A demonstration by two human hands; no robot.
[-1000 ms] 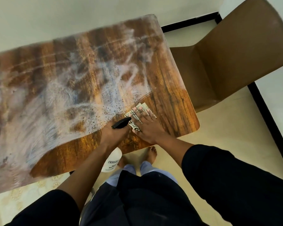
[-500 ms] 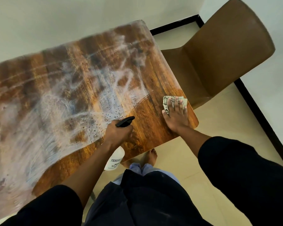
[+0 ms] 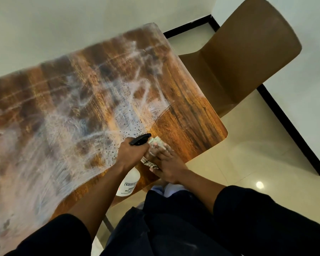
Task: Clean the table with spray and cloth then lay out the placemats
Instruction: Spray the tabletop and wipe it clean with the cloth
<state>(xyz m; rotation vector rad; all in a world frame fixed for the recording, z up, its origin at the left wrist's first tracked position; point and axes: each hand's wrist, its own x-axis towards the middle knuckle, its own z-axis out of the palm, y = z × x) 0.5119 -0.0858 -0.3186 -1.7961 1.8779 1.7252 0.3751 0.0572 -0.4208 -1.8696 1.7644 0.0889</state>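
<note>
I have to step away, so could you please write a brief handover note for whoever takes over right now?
Left hand grips the spray bottle by its black trigger head, above the table's near edge.
Right hand presses the folded cloth flat on the table, beside the left.
Done: the near right corner looks wiped.
Left: white streaks and droplets cover the rest of the top; then lay the placemats, none in view.
</note>
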